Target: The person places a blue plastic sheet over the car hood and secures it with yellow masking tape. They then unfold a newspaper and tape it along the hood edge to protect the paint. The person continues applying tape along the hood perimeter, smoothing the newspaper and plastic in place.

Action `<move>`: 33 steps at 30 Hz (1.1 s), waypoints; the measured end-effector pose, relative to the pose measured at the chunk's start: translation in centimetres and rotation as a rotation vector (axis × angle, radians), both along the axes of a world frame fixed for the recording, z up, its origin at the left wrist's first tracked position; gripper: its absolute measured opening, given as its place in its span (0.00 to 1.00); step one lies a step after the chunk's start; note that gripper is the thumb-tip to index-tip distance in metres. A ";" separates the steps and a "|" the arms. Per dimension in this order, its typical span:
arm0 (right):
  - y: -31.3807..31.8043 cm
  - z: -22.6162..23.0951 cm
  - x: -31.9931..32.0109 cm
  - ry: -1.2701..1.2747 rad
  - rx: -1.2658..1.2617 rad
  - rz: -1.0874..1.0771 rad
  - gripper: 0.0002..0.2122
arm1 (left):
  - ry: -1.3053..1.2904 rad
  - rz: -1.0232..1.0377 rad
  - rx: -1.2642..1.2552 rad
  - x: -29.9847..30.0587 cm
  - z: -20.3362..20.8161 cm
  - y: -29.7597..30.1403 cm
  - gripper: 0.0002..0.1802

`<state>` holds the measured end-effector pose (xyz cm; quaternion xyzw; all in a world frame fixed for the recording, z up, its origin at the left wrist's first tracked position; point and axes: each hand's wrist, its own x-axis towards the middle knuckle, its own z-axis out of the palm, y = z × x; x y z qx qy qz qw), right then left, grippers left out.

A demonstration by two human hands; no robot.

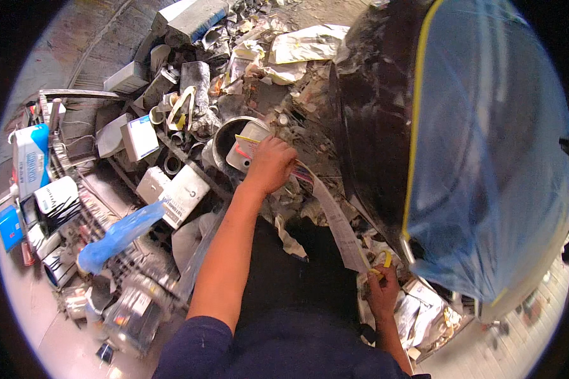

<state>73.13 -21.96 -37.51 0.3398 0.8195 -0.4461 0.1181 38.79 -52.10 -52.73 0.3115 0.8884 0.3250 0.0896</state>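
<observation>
A long strip of printed paper (336, 222) stretches slantwise between my two hands. My left hand (272, 165), in the middle, is closed on its upper end, and a flap with a yellow edge (245, 144) sticks out past my fingers. Lower right, my right hand (382, 292) pinches the other end, where a curl of yellow masking tape (386, 258) shows. Beyond my left hand lies a round open bucket (224, 144) with a whitish container in it. Most of the right fingers' inner side is hidden.
At right stands a dark curved panel (373, 114) under blue plastic film (487, 158), edged with yellow tape. Crumpled paper (310, 43) and rubbish cover the floor ahead. Left are white boxes (186, 194), cans (55, 192), a blue plastic bag (123, 237) and a metal rack (82, 93).
</observation>
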 end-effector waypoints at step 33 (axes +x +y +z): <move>-4.8 -9.7 -13.0 0.721 0.600 0.613 0.11 | 0.120 0.227 0.657 -4.2 -28.8 10.8 0.09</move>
